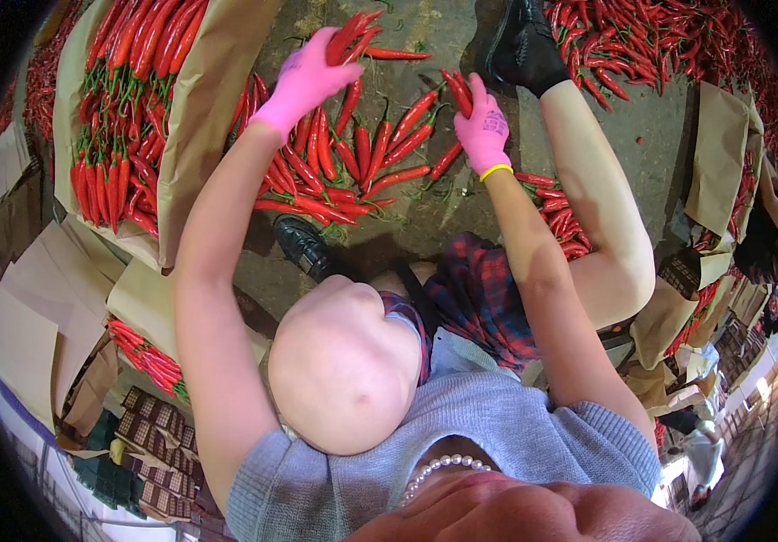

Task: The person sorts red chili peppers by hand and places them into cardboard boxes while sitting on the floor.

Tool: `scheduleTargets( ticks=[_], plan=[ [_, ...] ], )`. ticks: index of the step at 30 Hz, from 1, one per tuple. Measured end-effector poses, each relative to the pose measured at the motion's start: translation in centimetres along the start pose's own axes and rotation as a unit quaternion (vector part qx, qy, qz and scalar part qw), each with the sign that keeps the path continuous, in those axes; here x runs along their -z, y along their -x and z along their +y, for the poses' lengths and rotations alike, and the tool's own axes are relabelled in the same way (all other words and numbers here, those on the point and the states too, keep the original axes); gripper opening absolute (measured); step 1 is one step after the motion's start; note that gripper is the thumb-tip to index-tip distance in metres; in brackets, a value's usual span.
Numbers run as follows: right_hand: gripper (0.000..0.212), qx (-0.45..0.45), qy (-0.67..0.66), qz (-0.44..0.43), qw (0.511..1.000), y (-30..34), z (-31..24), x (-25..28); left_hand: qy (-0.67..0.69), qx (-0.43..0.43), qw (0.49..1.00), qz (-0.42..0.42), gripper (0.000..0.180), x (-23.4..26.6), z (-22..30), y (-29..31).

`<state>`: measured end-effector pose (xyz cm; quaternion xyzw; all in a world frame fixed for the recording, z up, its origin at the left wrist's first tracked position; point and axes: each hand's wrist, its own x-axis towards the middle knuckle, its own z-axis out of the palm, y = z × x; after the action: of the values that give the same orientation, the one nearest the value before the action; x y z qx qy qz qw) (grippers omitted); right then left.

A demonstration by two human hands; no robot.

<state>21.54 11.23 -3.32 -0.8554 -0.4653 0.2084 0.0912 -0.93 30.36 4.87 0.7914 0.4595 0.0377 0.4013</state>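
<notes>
Working from the loose pile of red peppers (380,149), on the floor (651,167) between the two feet. Left hand (307,77), pink glove, at the pile's far edge: I read it closed round a small bunch of peppers (349,38). Right hand (482,126), gloved alike, at the pile's right edge, thumb and fingers drawn in on a few peppers (457,92).

Tight on the left: a paper-lined box (213,99) stands just beside the pile, its raised edge near the left forearm (226,194). Left shoe (303,246) just beside the pile's near edge. To the pile's right I have the right shoe (515,54) and bare shin (578,163); a smaller heap (562,217) sits inside that leg. Most room: the floor right of the pile, past the shin, below a big heap (651,36).
</notes>
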Motion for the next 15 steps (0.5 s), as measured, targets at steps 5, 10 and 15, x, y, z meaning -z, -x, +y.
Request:
scheduleTargets(
  ticks=[5,10,15],
  plan=[
    [0.057,0.003,-0.028,-0.054,0.998,-1.4,1.1,2.0,-0.346,-0.075,0.935,-0.032,0.04,-7.1,1.0,-7.3],
    [0.048,0.19,-0.003,-0.144,0.971,-0.7,1.8,7.0,-0.352,-0.099,0.931,0.013,0.025,-6.0,0.0,-8.0],
    [0.042,0.55,0.292,-0.179,0.761,4.2,5.0,3.3,0.112,-0.037,0.992,0.034,0.044,0.3,1.1,-4.5]
  ],
)
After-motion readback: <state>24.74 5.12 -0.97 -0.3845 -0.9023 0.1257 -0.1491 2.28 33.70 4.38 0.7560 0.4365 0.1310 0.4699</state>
